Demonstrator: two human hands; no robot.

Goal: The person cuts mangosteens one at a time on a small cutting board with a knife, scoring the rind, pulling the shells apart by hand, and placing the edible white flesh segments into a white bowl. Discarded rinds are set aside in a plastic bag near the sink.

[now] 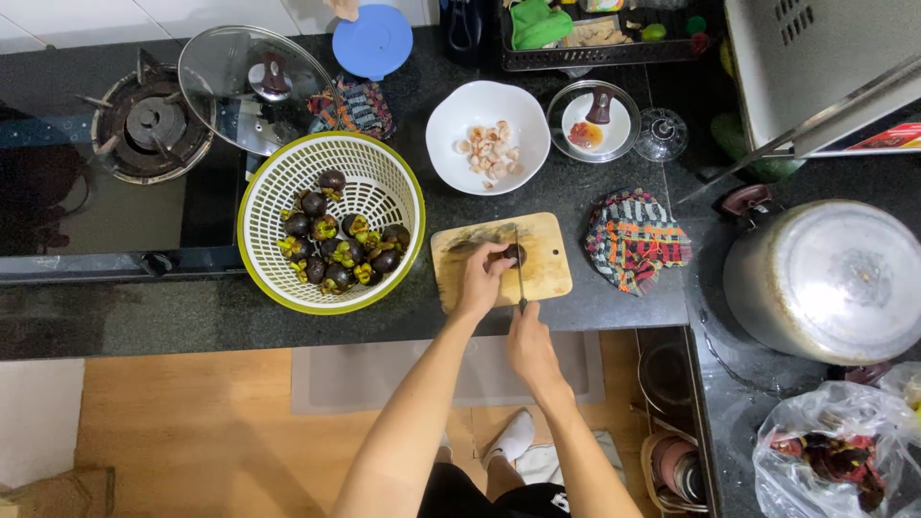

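My left hand [479, 281] grips a dark purple mangosteen [513, 254] on the wooden cutting board [549, 271]. In my right hand [529, 343] is a knife [519, 269] held by its handle, its thin blade lying across the fruit. A white-and-green colander [393, 182] left of the board contains several more mangosteens [336, 245]. Behind the board, a white bowl [451, 120] has pale peeled fruit segments [489, 149] in it.
A gas burner [149, 125] and a glass pot lid [230, 82] are at the far left. A patterned cloth [635, 240] lies right of the board. A large metal pot [830, 278] and a plastic bag of peels [835, 451] stand at right. A small glass lid [595, 120] is behind.
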